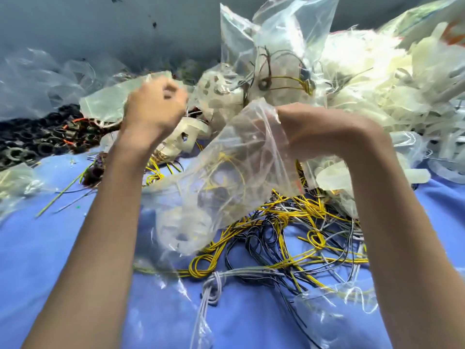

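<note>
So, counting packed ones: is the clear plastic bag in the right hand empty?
Not empty: yellow wires show inside the clear plastic bag the right hand grips.

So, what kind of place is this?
Likely a workbench for sorting or packing electrical parts: yellow wires, a heap of white plastic parts, and a clear bag gripped by the right hand.

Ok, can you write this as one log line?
left hand: fingers curled, blurred, hold unclear | right hand: grips clear plastic bag at its upper edge | below: yellow and black wires on blue cloth
</note>
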Tool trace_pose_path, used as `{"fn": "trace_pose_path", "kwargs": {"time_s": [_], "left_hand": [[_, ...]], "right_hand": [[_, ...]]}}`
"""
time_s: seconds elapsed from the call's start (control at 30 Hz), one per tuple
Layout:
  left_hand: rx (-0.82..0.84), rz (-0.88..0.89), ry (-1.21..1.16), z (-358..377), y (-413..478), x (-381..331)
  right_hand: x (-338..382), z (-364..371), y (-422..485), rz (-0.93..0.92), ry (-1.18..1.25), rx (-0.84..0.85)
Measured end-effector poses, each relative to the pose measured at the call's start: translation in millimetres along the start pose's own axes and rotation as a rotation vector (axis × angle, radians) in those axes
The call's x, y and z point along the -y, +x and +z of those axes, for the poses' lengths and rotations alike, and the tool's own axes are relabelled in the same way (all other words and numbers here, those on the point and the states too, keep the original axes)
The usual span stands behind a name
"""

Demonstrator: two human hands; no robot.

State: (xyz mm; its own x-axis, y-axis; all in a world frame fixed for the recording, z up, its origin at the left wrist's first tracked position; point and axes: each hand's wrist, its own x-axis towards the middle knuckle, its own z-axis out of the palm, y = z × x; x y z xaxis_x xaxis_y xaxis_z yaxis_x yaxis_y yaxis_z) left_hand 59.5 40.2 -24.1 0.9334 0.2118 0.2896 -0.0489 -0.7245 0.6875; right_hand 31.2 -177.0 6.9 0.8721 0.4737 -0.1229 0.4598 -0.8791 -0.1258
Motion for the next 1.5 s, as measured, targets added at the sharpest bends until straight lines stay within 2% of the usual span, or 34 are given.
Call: {"fn": "trace_pose_path", "kwargs": {"time_s": [0.1, 0.17, 0.4, 0.6, 0.73, 0.87, 0.97, 1.03, 1.17, 1.37, 1.43, 1.5], "left_hand": [[0.117, -0.102, 0.467, 17.3, 3.3, 45.1], [0.193, -0.158, 0.527, 31.1, 0.2, 63.9], [0.076, -0.177, 0.404, 36.5, 3.0, 72.1], [-0.133, -0.181, 0.345, 26.9, 2.9, 63.7], [-0.221, -0.057, 0.269, 13.8, 2.1, 40.4], [-0.28, 0.135, -0.057, -2.5, -5.6, -7.0], [-0.168, 0.255, -0.413, -12.4, -25.1, -45.1], [-0.063, 0.312, -0.582, -12.6, -37.1, -62.7], [0.036, 0.317, -0.66, -5.1, -47.9, -75.4], [0.252, 0.456, -0.475, 7.6, -53.8, -80.1], [0.326, 0.547, -0.309, 7.7, -54.2, -79.1], [0.392, 0.623, -0.106, 8.6, -54.8, -75.5]], "right_hand": [[-3.6, -3.5, -3.7, 0.0, -0.003, -0.038], [-6.4, -4.6, -7.3, -0.021, 0.036, -0.116], [-4.1, -7.6, -12.3, -0.082, 0.146, -0.207], [-5.0, -10.5, -14.6, -0.121, 0.286, -0.385], [-2.6, -14.5, -15.2, -0.126, 0.381, -0.551], [0.7, -14.7, -15.7, -0.157, 0.413, -0.585], [4.0, -11.3, -14.3, -0.17, 0.416, -0.551], [6.9, -11.7, -12.9, -0.197, 0.416, -0.588], [6.6, -19.5, -16.2, -0.2, 0.458, -0.812], [-6.1, -24.6, -24.9, -0.116, 0.477, -0.911], [-15.2, -26.3, -26.1, -0.052, 0.537, -0.901], [-25.6, -26.4, -27.3, 0.024, 0.577, -0.822]]}}
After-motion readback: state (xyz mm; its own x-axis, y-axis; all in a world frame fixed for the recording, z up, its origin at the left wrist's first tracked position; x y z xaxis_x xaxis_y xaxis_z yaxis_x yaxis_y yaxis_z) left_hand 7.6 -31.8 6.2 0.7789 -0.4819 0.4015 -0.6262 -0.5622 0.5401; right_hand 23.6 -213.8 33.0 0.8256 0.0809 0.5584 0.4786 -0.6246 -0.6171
